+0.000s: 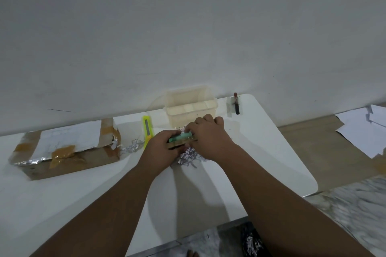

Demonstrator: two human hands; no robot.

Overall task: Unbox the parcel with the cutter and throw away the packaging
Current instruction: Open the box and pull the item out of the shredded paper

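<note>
Both hands meet at the middle of the white table [271, 152]. My left hand [160, 148] and my right hand [208, 137] together grip a small brown cardboard box with a green item [180, 139] on top of it. Shredded paper filler [188, 157] lies under and around the hands. The yellow cutter [147, 131] rests on the table just left of my left hand. The opened parcel box [66, 152], with brown tape and a white label, sits at the far left.
A clear plastic container [191, 106] stands against the wall behind the hands. A dark tube [236, 104] lies to its right. More shreds [132, 148] lie by the parcel. White sheets [363, 131] lie on the floor at right, and shreds on a dark thing [253, 242] below.
</note>
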